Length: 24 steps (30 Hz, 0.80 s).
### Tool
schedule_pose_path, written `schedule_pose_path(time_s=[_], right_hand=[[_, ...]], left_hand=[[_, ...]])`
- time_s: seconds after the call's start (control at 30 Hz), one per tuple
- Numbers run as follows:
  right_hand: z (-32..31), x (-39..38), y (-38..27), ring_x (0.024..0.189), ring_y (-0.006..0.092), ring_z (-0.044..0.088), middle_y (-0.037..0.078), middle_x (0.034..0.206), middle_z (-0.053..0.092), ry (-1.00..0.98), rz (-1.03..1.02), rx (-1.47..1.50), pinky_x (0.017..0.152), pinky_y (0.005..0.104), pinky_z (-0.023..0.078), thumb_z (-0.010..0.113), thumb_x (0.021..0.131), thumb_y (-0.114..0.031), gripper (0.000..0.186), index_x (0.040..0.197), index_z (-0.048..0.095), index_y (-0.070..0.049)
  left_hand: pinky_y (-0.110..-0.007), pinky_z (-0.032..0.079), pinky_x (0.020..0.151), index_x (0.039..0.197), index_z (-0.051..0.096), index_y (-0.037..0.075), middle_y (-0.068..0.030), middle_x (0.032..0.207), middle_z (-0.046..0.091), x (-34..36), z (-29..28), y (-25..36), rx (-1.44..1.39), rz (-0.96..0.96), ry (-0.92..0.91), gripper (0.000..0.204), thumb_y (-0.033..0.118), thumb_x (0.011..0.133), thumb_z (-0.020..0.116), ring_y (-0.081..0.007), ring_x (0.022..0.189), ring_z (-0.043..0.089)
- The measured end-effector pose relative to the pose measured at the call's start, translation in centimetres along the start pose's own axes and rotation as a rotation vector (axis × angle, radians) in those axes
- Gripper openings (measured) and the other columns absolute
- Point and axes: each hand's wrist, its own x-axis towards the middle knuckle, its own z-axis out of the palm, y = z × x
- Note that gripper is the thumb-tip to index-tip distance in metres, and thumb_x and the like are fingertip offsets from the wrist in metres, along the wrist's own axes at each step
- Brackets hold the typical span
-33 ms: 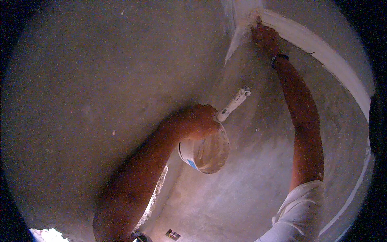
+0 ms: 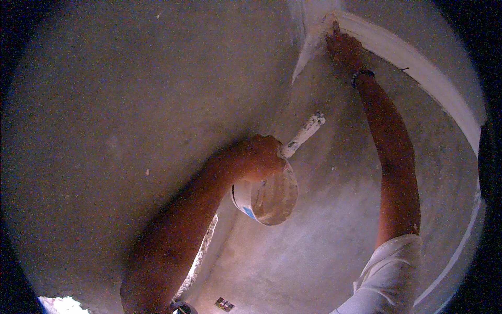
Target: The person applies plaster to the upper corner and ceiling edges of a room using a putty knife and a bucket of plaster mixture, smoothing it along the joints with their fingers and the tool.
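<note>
My left hand (image 2: 264,157) is closed at the rim of a small white bucket (image 2: 274,196), which hangs tilted with its mouth facing me. Pale, wet-looking residue coats its inside, and a blue patch shows on its outer wall. A white, smeared flat stick or tool handle (image 2: 304,136) juts up and right from beside that hand; its lower end is hidden. High up at the corner, my right hand (image 2: 345,49) has one finger stretched against the end of a white curved moulding (image 2: 413,49). Its other fingers are curled, and I see no tool in it.
Grey plastered walls (image 2: 120,104) meet at a corner with white streaks (image 2: 303,60). A dark nail or wire (image 2: 404,68) sticks out by the moulding. Low down are a wall box with sockets (image 2: 225,304), a bright narrow gap (image 2: 201,256) and a bright opening (image 2: 64,305).
</note>
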Motion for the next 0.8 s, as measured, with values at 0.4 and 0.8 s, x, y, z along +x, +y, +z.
schedule_pose_path(time_s=[0.4, 0.8], right_hand=[[-0.1, 0.9, -1.8, 0.072, 0.0358, 0.065, 0.018, 0.082, 0.066, 0.093, -0.024, -0.107, 0.064, 0.048, 0.052, 0.037, 0.091, -0.049, 0.061, 0.133, 0.04, -0.004], [0.4, -0.2, -1.5, 0.083, 0.0343, 0.063, 0.018, 0.096, 0.063, 0.11, -0.076, -0.154, 0.07, 0.0483, 0.052, 0.043, 0.091, -0.041, 0.051, 0.13, 0.044, -0.008]], left_hand=[[-0.046, 0.051, 0.077, 0.098, 0.062, -0.003, -0.0235, 0.095, 0.064, -0.3, -0.4, 0.3, -0.035, 0.005, -0.011, 0.036, 0.029, 0.083, 0.056, -0.038, 0.086, 0.064], [-0.047, 0.051, 0.078, 0.102, 0.061, -0.002, -0.0234, 0.097, 0.064, -0.2, 0.0, 0.0, 0.011, 0.006, 0.01, 0.038, 0.031, 0.083, 0.055, -0.0378, 0.088, 0.063]])
